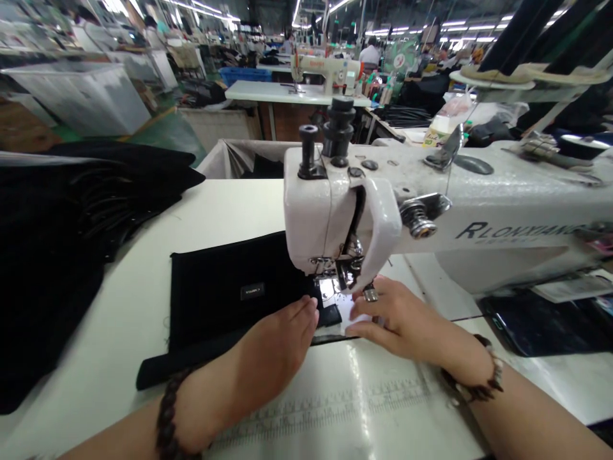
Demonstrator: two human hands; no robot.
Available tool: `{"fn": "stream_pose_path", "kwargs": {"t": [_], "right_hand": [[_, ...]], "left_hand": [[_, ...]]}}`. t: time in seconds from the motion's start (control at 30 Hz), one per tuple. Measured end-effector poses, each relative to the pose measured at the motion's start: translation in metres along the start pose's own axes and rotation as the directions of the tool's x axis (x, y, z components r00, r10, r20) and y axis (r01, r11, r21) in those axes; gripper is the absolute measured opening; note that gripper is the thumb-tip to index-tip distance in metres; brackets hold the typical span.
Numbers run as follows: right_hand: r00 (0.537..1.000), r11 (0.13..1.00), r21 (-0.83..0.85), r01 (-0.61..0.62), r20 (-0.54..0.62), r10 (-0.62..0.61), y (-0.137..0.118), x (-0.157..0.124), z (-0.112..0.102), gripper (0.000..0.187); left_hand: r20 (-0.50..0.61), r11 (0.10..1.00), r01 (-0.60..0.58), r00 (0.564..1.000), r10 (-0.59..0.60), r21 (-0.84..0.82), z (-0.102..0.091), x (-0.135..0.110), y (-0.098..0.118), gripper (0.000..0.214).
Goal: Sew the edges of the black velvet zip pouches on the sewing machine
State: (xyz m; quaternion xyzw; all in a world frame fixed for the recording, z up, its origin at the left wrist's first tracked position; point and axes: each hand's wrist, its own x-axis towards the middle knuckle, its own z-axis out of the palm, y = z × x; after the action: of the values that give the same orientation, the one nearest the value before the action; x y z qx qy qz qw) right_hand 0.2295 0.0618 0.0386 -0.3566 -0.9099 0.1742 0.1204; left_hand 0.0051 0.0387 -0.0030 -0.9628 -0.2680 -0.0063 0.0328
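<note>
A black fabric piece (211, 281) with a small label (252, 291) lies on the white sewing table, its right edge by the needle area of a sewing machine (325, 211). My left hand (280, 348) rests on the cloth, fingers stretched and lying flat. On the other side of the needle, my right hand (395, 316) is at the lit needle plate (342, 306), its fingers apart and nothing visible in them. A narrow black tab of cloth (330, 315) sticks out between the two hands. Part of the fabric is hidden behind the machine head and my left hand.
A heap of black fabric pieces (52, 255) covers the table's left side. A printed ruler scale (325, 412) runs along the front. To the right lies a dark phone-like device (541, 326). Behind stand a cloth-lined bin (230, 156) and another sewing machine (320, 70).
</note>
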Motion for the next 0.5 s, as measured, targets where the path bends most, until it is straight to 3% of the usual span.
{"fn": "stream_pose_path", "kwargs": {"t": [0.07, 0.2, 0.37, 0.5], "right_hand": [[1.000, 0.999, -0.046, 0.009, -0.028, -0.010, -0.005, 0.003, 0.012, 0.031], [0.998, 0.978, -0.208, 0.033, 0.060, -0.021, -0.011, 0.011, 0.029, 0.029], [0.998, 0.916, -0.400, -0.041, 0.034, 0.060, -0.009, 0.015, 0.036, 0.034], [0.995, 0.886, -0.456, -0.084, 0.003, 0.097, -0.006, 0.017, 0.041, 0.041]], "left_hand": [[-0.018, 0.994, -0.027, 0.999, 0.030, 0.109, 0.000, 0.000, 0.001, 0.040], [-0.036, 0.989, -0.015, 0.999, 0.021, 0.148, 0.000, 0.003, -0.004, 0.041], [-0.048, 0.992, 0.013, 0.999, -0.007, 0.124, 0.002, 0.010, -0.012, 0.043], [-0.039, 0.997, 0.068, 0.997, -0.067, 0.040, 0.001, 0.017, -0.021, 0.042]]}}
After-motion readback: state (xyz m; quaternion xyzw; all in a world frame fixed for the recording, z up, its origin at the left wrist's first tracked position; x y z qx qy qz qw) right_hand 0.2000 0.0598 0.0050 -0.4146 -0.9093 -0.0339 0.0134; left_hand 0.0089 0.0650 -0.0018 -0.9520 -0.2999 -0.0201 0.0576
